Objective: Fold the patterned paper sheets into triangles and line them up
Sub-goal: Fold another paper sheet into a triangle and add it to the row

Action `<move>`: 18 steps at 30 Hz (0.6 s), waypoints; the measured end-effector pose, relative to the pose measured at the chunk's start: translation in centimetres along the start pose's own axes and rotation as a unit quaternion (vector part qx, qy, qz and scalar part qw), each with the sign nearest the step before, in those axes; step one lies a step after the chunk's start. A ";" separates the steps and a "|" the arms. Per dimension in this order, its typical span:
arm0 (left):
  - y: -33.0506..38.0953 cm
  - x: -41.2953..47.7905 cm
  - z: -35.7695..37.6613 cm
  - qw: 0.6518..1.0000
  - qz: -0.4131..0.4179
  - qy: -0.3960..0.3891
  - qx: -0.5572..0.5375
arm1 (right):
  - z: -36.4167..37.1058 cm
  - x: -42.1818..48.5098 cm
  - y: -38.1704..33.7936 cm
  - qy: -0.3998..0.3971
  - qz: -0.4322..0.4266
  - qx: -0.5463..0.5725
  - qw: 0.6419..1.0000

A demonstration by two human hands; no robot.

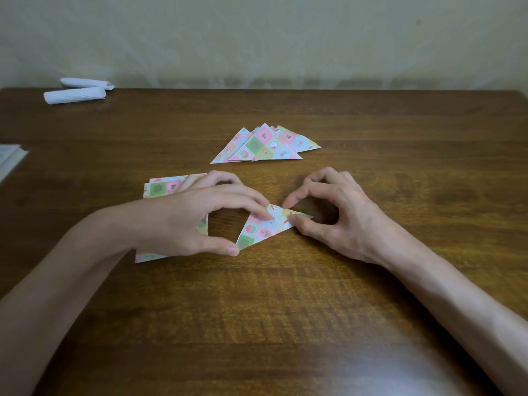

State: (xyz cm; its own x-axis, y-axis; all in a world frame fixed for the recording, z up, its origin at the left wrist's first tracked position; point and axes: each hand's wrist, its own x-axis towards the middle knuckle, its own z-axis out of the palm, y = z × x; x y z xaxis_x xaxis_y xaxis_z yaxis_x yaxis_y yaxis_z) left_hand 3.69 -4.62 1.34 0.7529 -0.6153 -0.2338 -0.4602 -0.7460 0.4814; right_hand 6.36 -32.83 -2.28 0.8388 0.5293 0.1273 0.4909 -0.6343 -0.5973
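A small folded triangle [258, 230] of pastel patterned paper lies flat on the wooden table [285, 295] between my hands. My left hand [194, 221] presses its index fingertip on the triangle's upper part, and its thumb touches the lower left corner. My right hand [337, 215] has curled fingers and pinches the triangle's right tip between thumb and index finger. A stack of unfolded patterned sheets [163, 186] lies under my left hand and wrist. Several finished triangles [268, 145] overlap in a fanned row farther back.
Two white rolled papers [75, 94] lie at the table's far left corner. The edge of a book or pad [8, 161] shows at the left border. A pale wall stands behind the table's far edge.
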 end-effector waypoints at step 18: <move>-0.2 1.5 2.3 0.979 -0.054 0.193 0.030 | 0.7 -0.5 0.0 0.052 -0.022 -0.024 0.998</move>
State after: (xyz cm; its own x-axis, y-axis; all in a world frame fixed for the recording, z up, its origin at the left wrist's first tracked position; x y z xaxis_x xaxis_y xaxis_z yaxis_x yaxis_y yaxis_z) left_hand 3.83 -5.99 -1.07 0.9154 -0.3976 0.0620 -0.3855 -0.8224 0.4183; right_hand 5.78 -32.68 -2.88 0.8353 0.4967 0.2359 0.5360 -0.6399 -0.5506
